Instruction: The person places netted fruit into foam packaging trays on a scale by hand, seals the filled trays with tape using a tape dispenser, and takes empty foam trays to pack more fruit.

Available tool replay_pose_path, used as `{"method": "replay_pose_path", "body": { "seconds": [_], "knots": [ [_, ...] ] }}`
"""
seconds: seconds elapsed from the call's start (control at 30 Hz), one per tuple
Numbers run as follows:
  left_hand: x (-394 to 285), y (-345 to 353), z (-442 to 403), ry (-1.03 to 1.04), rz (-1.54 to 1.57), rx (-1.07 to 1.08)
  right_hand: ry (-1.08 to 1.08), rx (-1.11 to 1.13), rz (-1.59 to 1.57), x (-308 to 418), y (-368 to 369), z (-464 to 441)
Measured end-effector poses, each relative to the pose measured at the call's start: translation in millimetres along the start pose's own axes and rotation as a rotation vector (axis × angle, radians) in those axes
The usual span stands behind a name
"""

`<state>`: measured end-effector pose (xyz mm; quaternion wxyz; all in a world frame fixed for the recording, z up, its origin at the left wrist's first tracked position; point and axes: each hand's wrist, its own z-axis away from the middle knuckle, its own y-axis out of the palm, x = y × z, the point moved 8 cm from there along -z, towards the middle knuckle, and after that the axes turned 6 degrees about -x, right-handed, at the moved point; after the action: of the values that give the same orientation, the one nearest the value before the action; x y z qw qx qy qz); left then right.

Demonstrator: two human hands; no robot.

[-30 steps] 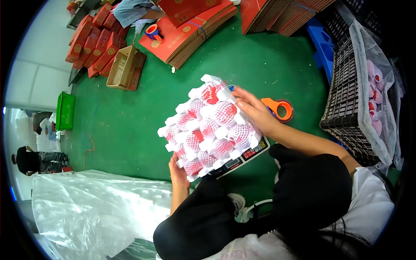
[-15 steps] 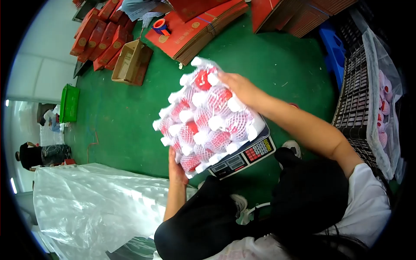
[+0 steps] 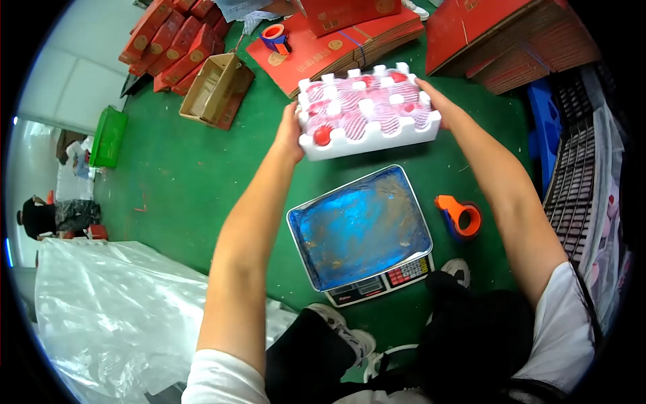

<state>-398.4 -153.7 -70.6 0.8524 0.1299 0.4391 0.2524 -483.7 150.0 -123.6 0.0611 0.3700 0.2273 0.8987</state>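
Observation:
A white foam tray [image 3: 377, 144] is held up level between my two hands, beyond the scale. Red round fruits [image 3: 323, 135] in white-and-pink foam nets sit in its pockets; their kind I cannot make out. My left hand [image 3: 291, 135] is closed on the tray's left end, and my right hand [image 3: 439, 105] grips the right end; some fingers are hidden behind it. Nearer to me stands a digital scale [image 3: 412, 271] with a stained blue pan [image 3: 356, 225], its surface bare. An orange and blue tape dispenser [image 3: 464, 219] lies right of the scale.
Red flat cartons [image 3: 323, 50] are stacked ahead, with another tape dispenser [image 3: 274, 39] on them. An open cardboard box [image 3: 214, 91] stands left of these. A black crate [image 3: 568, 195] borders the right side. Plastic sheeting [image 3: 121, 310] covers the lower left. A person [image 3: 40, 215] is far left.
The fruit tray has moved from above the scale to beyond it and turned from tilted to level. The scale's blue pan and the nearby tape dispenser have come into view.

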Motion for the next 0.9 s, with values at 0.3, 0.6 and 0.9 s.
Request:
{"method": "replay_pose_path", "body": {
  "seconds": [0.3, 0.6, 0.9],
  "knots": [
    [68.7, 16.0, -27.4, 0.014, -0.383, -0.067, -0.366, -0.525, 0.466, 38.9, -82.2, 63.2],
    [-119.0, 107.1, 258.0, 0.729, -0.759, 0.113, -1.272, 0.068, 0.199, 109.3, 121.4, 422.6],
    [-163.9, 231.8, 657.2, 1.560, -0.723, 0.370, -2.233, -0.134, 0.633, 103.5, 171.7, 813.0]
  ]
}}
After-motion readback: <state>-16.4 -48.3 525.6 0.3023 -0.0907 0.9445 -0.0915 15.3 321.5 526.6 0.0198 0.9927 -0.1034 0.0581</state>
